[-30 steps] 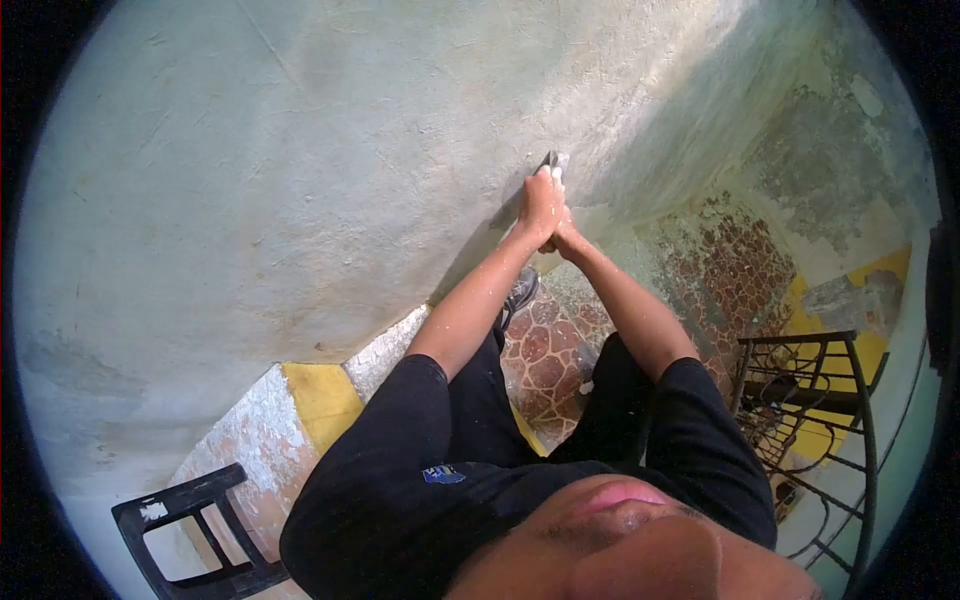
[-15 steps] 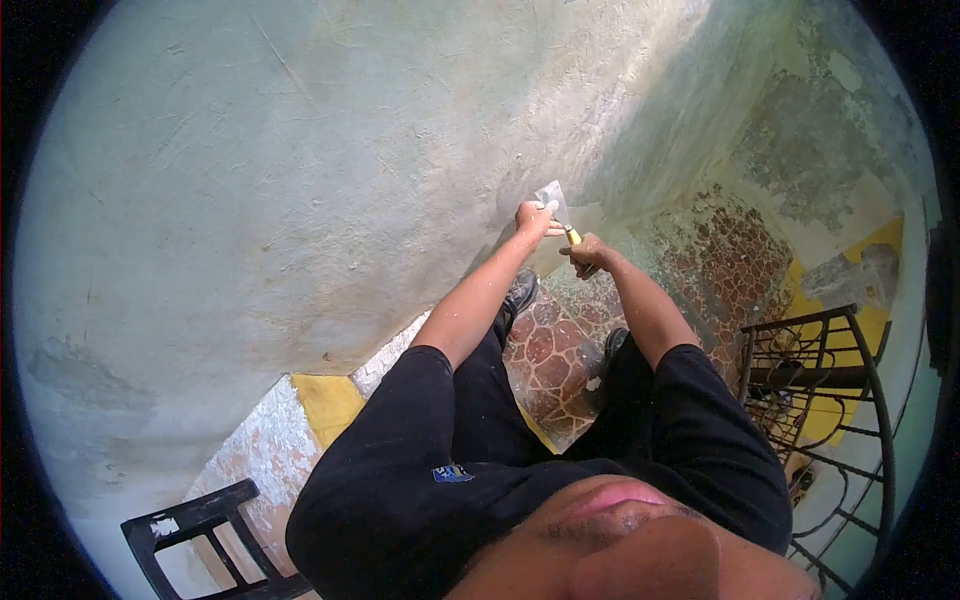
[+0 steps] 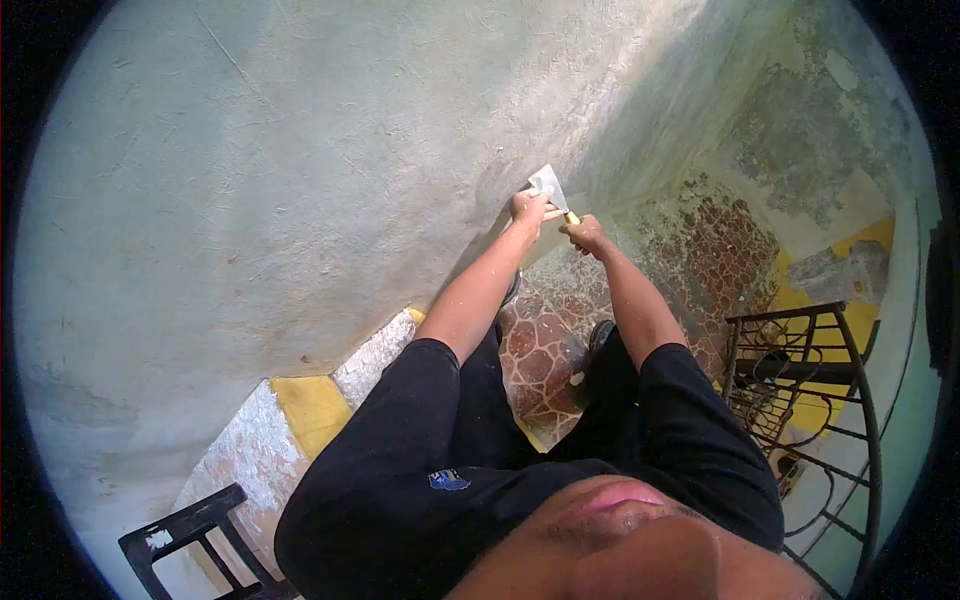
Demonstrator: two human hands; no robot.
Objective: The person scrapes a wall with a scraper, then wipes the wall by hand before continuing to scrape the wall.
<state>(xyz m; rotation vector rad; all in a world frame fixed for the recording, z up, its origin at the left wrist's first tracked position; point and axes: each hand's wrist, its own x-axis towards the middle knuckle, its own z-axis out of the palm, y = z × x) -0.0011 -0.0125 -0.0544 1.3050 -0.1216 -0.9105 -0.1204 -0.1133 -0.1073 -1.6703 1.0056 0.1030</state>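
Both my hands are out in front of me, close to the rough plastered wall. Wrapped around the yellow handle of a putty knife is my right hand. The knife's wide blade points up and away, with a whitish patch on its face. My left hand is at the blade's left edge, pinching it with some fingers behind; exactly how the fingertips meet the metal is too small to tell.
A black metal rack stands at right. At lower left is part of a black chair. Yellow and flaking white patches run along the wall's base. The floor has a reddish stone pattern. My shoes are partly visible below my arms.
Both hands and the putty knife have moved slightly up along the wall. The blade is tilted a little differently, and the whole view has shifted slightly.
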